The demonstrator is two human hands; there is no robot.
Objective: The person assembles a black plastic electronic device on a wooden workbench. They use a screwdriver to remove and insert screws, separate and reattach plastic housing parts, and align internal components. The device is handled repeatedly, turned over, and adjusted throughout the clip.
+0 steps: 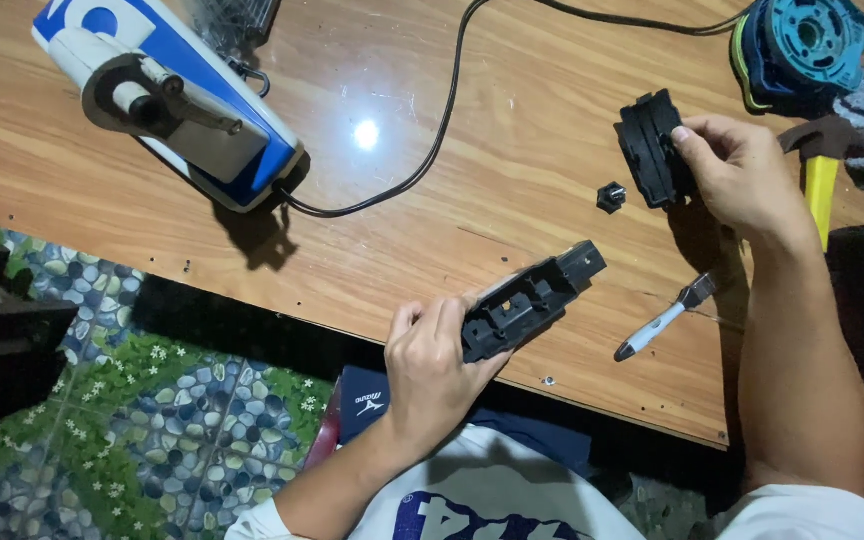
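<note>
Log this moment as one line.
left hand: holds black housing | right hand: holds black cover | small black piece: on table

A single head-worn camera looks steeply down at the wooden table (512, 170) from above its near edge, close enough that the tabletop fills most of the picture. Below that edge show the wearer's own shirt and a pebble-patterned floor (152, 440) (lower left). Beyond the table's far side nothing is seen.
</note>
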